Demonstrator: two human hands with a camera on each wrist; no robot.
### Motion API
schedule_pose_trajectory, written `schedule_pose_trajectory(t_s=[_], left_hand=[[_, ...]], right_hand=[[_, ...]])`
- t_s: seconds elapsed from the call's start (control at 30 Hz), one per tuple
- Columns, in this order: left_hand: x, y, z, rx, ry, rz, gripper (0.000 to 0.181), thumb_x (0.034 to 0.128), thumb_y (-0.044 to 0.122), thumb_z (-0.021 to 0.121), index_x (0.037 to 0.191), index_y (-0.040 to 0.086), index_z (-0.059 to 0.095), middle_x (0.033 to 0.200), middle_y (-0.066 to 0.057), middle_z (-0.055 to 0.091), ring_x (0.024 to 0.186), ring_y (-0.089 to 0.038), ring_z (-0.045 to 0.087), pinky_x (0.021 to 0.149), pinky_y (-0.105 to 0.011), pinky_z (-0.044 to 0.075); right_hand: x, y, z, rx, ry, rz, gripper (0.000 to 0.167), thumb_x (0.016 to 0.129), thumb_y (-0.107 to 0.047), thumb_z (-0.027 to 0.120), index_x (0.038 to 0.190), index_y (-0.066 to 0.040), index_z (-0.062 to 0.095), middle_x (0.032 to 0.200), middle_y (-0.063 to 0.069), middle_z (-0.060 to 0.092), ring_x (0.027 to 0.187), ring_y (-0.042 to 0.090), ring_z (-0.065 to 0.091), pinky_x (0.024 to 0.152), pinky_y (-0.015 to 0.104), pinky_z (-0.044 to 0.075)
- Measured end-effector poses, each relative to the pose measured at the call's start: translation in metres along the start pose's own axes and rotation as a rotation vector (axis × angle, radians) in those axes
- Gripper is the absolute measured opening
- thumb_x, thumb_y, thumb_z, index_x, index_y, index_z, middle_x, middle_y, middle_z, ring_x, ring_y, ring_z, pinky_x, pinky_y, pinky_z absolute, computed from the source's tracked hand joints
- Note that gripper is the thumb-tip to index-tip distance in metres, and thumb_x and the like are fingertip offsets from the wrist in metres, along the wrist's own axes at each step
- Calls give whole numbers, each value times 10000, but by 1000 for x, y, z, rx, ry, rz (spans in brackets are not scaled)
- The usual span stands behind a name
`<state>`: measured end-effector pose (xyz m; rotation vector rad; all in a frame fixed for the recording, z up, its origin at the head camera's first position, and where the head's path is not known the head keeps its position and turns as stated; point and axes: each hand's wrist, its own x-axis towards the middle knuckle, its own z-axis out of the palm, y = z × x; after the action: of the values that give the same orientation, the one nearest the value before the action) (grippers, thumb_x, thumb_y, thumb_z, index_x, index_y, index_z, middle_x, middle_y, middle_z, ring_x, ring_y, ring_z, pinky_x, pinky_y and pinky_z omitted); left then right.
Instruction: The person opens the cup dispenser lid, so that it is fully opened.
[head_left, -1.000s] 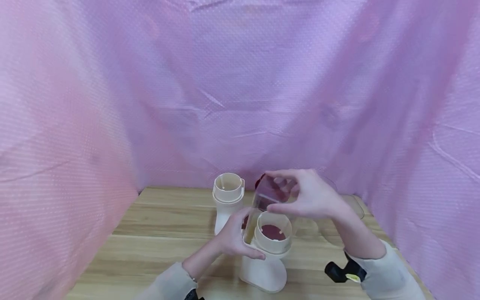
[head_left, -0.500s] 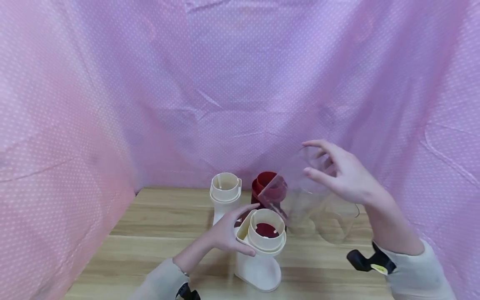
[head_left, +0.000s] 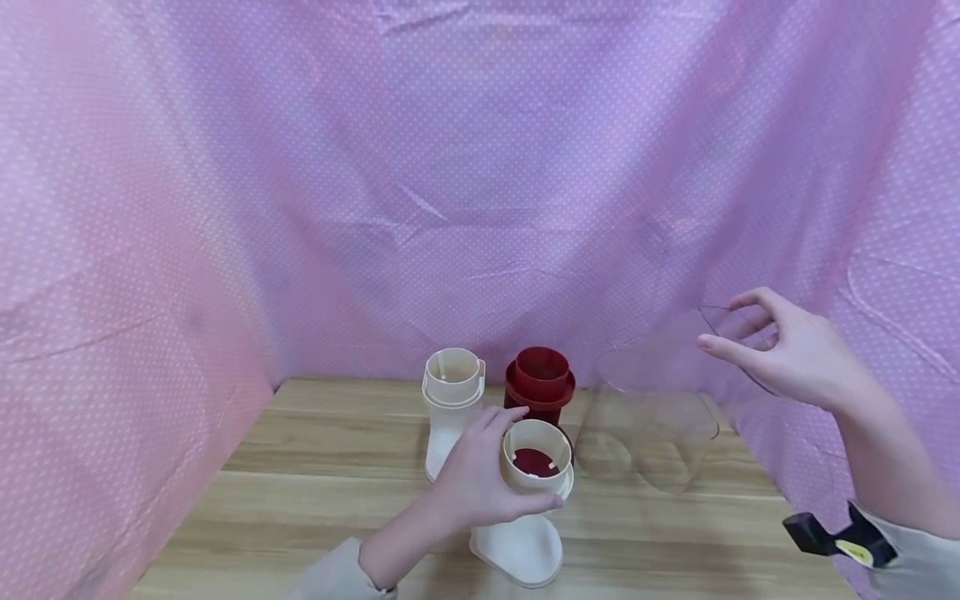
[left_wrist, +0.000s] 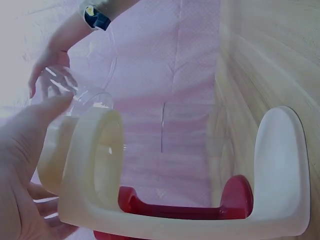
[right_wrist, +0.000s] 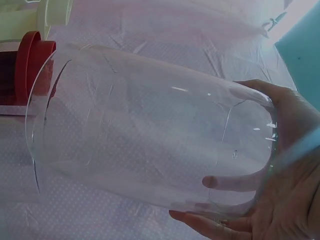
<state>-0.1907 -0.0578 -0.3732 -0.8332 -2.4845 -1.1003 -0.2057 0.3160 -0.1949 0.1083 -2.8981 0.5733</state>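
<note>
My left hand (head_left: 480, 479) grips the round top of a cream stand (head_left: 536, 479), thumb on the near side and fingers behind. The stand is upright, with a ring-shaped head and flat white foot (left_wrist: 282, 165); a dark red disc shows inside the ring. At the right my right hand (head_left: 795, 354) holds a clear transparent container (right_wrist: 150, 135) by its rounded end, off the table. In the right wrist view, thumb and fingers lie around that end, and the wide open end points toward a red stand (right_wrist: 37, 70).
Behind stand a second cream stand (head_left: 453, 387) and the red stand (head_left: 540, 383). Other see-through containers (head_left: 663, 446) stand at the right of the wooden table (head_left: 300, 500); their outlines are faint. Pink dotted cloth (head_left: 480, 167) hangs around the table.
My right hand has lifted the clear container up off the cream stand and carried it to the right. My left hand stays at the cream stand, now wrapped farther around its top.
</note>
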Motion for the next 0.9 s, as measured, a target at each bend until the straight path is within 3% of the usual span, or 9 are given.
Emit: schedule_pose_trajectory(t_s=[0.1,0.2,0.37,0.5,0.57,0.7,0.8,0.9], left_hand=[[2,-4,3,-12,21,31,900,688,511,971,1414,110,621,1260,49,678,1157,-119,642,1002,-325,596],[3,-10,1,-57,-4,72,836,698,440,976,1384,103,635,1222,55,692,1121,-94,652,986,-293,597],[7,-20,-13,-120,-142,157,806,713,341,947,1417,133,613,1257,64,695,1158,-71,648,1043,-279,567],[7,-24,-26,-158,-226,218,892,696,277,920,1496,122,558,1372,27,686,1273,-112,639,1129,-328,534],[5,-23,-29,-159,-220,210,953,696,322,939,1529,112,526,1425,22,665,1318,-121,624,1158,-348,520],[-2,-18,-25,-135,-125,127,1010,665,453,989,1503,111,541,1377,43,664,1234,-99,637,1085,-309,559],[-6,-17,-19,-144,-63,60,920,645,457,1008,1411,136,612,1264,75,686,1110,-90,652,968,-249,590],[-6,-18,-18,-193,-50,26,815,630,393,1024,1325,161,666,1176,89,715,1023,-98,669,895,-226,598]], right_hand=[[0,11,3,-7,-4,23,791,955,-651,681,1480,-89,491,1274,293,668,1031,408,713,670,303,499],[1,19,4,-11,-13,38,816,954,-663,673,1490,-79,480,1289,306,655,1003,394,715,649,309,500],[2,30,3,-31,-11,53,836,962,-665,657,1501,-55,467,1298,341,649,1009,455,700,622,317,498],[5,35,3,-59,2,82,880,959,-688,643,1510,-29,453,1312,377,627,1047,539,663,624,410,540],[7,38,3,-76,14,95,898,958,-699,635,1511,-15,449,1315,395,613,1061,574,640,634,473,553],[10,45,1,-109,46,109,904,960,-700,629,1500,4,458,1307,398,616,1078,596,614,672,553,545],[13,51,-1,-133,57,117,918,965,-700,618,1505,23,446,1315,416,601,1092,625,591,703,616,532],[15,56,-1,-148,53,131,941,967,-705,607,1523,32,424,1342,451,556,1116,674,548,738,688,514]])
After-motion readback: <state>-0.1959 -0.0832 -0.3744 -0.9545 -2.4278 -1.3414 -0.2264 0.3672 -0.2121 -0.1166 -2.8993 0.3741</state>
